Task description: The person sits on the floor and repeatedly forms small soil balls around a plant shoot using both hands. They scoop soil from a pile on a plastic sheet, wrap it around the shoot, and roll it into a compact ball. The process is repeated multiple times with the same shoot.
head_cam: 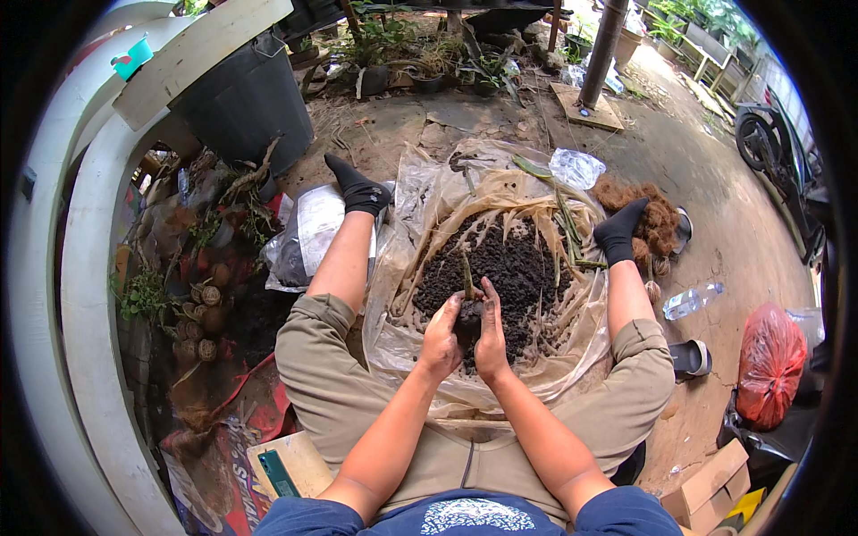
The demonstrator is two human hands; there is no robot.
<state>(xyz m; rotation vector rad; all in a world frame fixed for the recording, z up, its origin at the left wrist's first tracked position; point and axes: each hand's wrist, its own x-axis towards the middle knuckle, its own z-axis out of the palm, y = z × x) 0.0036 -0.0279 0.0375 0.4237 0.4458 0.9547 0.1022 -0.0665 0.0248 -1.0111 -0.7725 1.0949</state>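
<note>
Between my two cupped hands is a dark ball of soil (468,321) with a green plant stem (468,276) standing up from its top. My left hand (442,338) presses on the ball's left side, and my right hand (491,335) on its right side. Soil shows on the fingers of both. Beneath and beyond them, a heap of loose dark soil (499,268) lies on a spread clear plastic sheet (395,342). Long green leaf strips (568,224) rest on the sheet's right part.
Brown coconut fibre (660,221) lies by my right foot, near a plastic bottle (692,301) and a sandal (690,358). A red plastic bag (771,375) is farther right. Wrapped round balls (204,321) lie at left, below a large black bucket (248,100). A phone (278,472) rests at lower left.
</note>
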